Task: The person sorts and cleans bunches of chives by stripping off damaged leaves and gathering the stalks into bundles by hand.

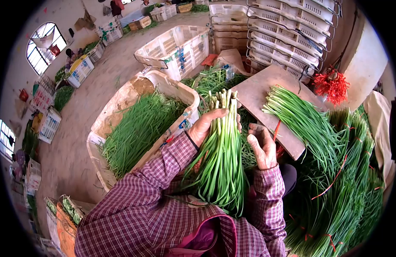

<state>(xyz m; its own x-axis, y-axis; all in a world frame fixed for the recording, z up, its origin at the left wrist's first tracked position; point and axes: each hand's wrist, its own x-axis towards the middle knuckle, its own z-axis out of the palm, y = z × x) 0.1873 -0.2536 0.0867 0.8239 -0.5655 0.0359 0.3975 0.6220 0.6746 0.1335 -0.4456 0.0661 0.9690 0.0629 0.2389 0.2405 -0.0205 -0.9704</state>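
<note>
A bundle of long green stalks (223, 158) hangs upright, pale cut ends up, with my left hand (205, 125) wrapped round its upper part. Just right of the bundle, my right hand (263, 145) is raised with its fingers apart and nothing held between them. Near that hand runs a thin red strip (277, 129). Further right, a loose pile of similar stalks (298, 113) lies on a tilted board (253, 92), its leaves hanging over the edge.
Left stands a crate (104, 115) of loose greens, with another crate (176, 47) behind. Tied bundles (335, 192) are heaped at the right. Red ties (331, 87) hang near stacked crates (288, 36). Further crates line the far wall, with people beside some.
</note>
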